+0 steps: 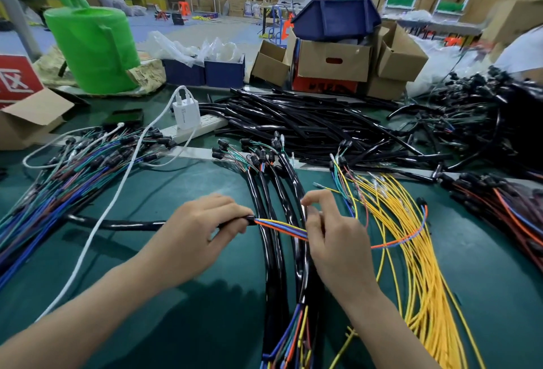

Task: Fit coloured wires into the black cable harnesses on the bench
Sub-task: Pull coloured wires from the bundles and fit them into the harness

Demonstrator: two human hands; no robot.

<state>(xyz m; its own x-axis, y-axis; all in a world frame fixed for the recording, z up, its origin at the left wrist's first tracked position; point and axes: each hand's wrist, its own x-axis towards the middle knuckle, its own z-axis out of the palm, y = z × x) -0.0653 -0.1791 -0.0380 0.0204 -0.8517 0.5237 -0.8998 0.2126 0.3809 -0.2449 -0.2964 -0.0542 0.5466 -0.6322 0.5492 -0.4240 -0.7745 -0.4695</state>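
green matting (205, 304) covers the bench, and the only open stretch of it lies near the front edge, between and under the forearms. everything else is hemmed in: loose coloured wires (73, 180) fan along the left, a sheaf of yellow wires (417, 266) runs down the right, and finished black harnesses (273, 257) cross beneath both hands. the left hand (199, 227) curls its fingers round the end of a black harness sleeve (132, 225), which trails off to the left. the right hand (338, 239) pinches the wire bundle (282, 228) of orange, blue and yellow that comes out of that sleeve end. behind, a heap of black tubing (308, 122) fills the middle of the bench. two blue bins (202, 74) hold clear plastic bags, and an upturned blue bin (336, 20) caps a cardboard box (335, 60). a power strip (199, 129) carries a white charger (182, 113). a green watering can (94, 45) stands far left, with stacked cartons across the warehouse floor beyond.
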